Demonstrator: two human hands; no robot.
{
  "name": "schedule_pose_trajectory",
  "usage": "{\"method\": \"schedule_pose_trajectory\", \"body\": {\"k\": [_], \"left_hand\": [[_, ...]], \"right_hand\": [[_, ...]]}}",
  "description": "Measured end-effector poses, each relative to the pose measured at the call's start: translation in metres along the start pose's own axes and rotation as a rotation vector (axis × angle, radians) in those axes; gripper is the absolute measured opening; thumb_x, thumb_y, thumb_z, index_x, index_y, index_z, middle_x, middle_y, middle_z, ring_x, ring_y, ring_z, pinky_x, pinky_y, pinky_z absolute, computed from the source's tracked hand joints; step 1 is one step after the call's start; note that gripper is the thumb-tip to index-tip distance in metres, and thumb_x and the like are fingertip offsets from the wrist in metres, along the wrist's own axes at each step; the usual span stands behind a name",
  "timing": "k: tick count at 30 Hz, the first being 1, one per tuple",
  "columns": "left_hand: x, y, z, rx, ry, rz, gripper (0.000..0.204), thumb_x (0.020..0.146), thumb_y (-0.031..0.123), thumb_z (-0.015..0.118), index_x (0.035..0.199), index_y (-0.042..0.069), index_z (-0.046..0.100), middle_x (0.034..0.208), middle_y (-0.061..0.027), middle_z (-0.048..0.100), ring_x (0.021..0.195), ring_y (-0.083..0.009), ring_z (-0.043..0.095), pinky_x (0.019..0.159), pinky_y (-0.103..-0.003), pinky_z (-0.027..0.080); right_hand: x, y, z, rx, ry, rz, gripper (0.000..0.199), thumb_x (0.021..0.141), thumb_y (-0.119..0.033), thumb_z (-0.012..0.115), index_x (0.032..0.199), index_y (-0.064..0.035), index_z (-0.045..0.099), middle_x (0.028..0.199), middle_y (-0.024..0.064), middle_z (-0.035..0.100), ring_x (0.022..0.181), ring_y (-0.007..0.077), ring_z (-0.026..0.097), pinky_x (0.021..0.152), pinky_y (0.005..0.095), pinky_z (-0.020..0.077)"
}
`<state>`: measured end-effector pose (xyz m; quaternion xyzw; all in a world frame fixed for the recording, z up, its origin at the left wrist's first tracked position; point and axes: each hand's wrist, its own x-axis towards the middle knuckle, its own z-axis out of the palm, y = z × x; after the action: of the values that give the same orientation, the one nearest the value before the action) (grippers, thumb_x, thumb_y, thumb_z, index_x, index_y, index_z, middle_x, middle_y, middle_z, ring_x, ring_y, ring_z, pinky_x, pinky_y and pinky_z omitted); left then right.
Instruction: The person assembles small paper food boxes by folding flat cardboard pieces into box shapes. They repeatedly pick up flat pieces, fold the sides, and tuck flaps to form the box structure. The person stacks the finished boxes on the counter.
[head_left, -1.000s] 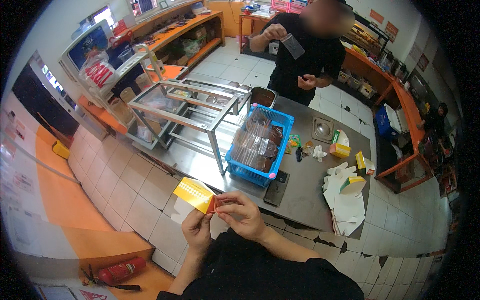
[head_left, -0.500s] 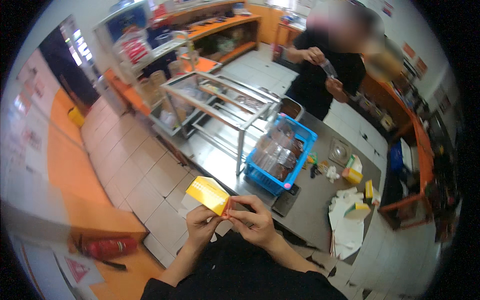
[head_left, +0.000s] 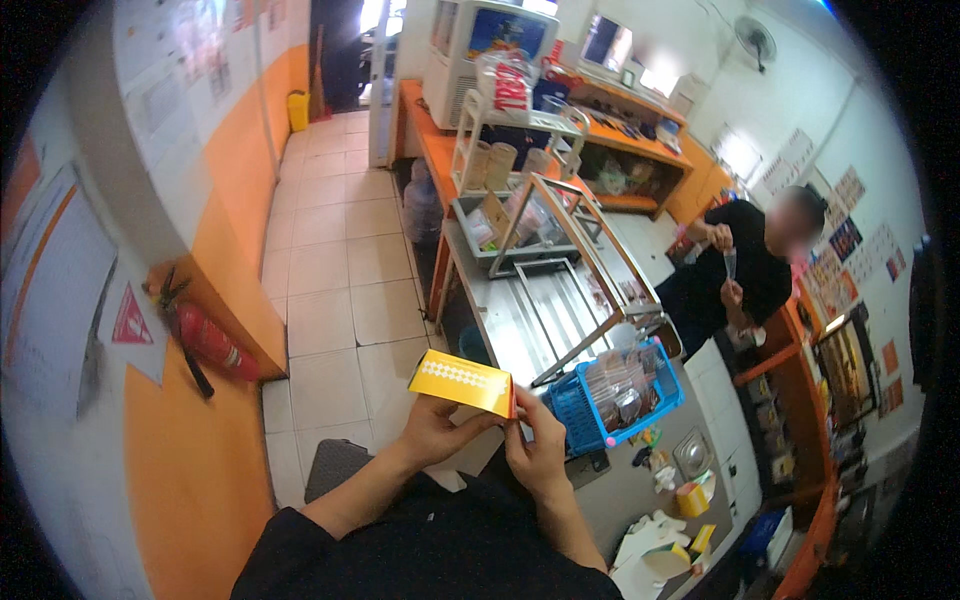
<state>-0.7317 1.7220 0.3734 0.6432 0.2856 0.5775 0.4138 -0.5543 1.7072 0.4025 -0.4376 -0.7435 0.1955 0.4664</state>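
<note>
I hold a small yellow carton (head_left: 462, 381) with an orange end in front of my chest. My left hand (head_left: 432, 432) grips it from underneath, thumb along its lower side. My right hand (head_left: 535, 450) pinches the orange end flap with its fingertips. Both hands are over the near end of a steel counter (head_left: 520, 320). A blue plastic basket (head_left: 600, 420) of clear packets stands just right of my right hand.
A metal frame rack (head_left: 560, 250) stands on the counter. A person in black (head_left: 740, 270) works at the far side. A red fire extinguisher (head_left: 205, 340) leans by the orange wall at left. Small cartons and white papers (head_left: 660, 530) lie at lower right.
My head has turned left, so the counter and basket slid right in view and the tiled corridor came in. Both hands keep the carton, raised a little higher.
</note>
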Motion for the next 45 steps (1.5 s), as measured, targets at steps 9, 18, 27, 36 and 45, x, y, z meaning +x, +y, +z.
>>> {"method": "schedule_pose_trajectory", "body": {"k": [9,18,27,36,45], "left_hand": [[-0.040,-0.004,0.035,0.711,-0.184,0.180,0.051,0.087,0.024,0.078,0.132,0.009,0.059,0.125,-0.0192,0.062,0.115,-0.0385,0.060,0.100,-0.043,0.049],[-0.093,0.049,0.101,-0.336,-0.097,-0.436,0.036,0.089,0.004,0.076,0.123,0.004,0.065,0.112,-0.0079,0.072,0.099,-0.0170,0.071,0.088,-0.032,0.057],[-0.174,0.046,0.149,-0.496,-0.258,-0.574,0.035,0.082,-0.003,0.080,0.114,0.004,0.067,0.107,-0.0057,0.072,0.098,-0.0155,0.069,0.089,-0.030,0.056],[-0.210,0.037,0.166,-0.707,-0.323,-0.723,0.057,0.079,0.012,0.087,0.127,0.008,0.056,0.117,-0.0049,0.066,0.111,-0.0210,0.064,0.097,-0.034,0.054],[-0.223,0.043,0.171,-0.615,-0.437,-0.922,0.041,0.091,0.007,0.076,0.127,0.002,0.058,0.125,-0.0094,0.065,0.115,-0.0183,0.064,0.098,-0.034,0.054]], "right_hand": [[-0.050,-0.009,-0.022,0.047,0.031,0.059,0.021,0.100,-0.003,0.061,0.119,0.0044,0.066,0.086,0.0056,0.068,0.074,0.0077,0.062,0.067,0.0225,0.0493],[-0.136,-0.045,-0.096,0.145,0.176,0.171,0.021,0.079,-0.003,0.079,0.099,-0.0003,0.073,0.108,0.0177,0.073,0.098,0.0276,0.072,0.083,0.0353,0.0569],[-0.237,-0.072,-0.116,0.231,0.145,0.323,0.012,0.082,-0.002,0.075,0.094,0.0001,0.074,0.112,0.0150,0.068,0.097,0.0244,0.070,0.081,0.0346,0.0575],[-0.289,-0.095,-0.117,0.062,0.280,0.242,0.013,0.086,-0.004,0.077,0.098,-0.0011,0.076,0.123,0.0152,0.068,0.100,0.0229,0.069,0.092,0.0347,0.0554],[-0.321,-0.088,-0.122,0.056,0.218,0.348,0.015,0.085,-0.011,0.077,0.098,-0.0044,0.075,0.136,0.0185,0.063,0.119,0.0333,0.064,0.102,0.0404,0.0491]]}}
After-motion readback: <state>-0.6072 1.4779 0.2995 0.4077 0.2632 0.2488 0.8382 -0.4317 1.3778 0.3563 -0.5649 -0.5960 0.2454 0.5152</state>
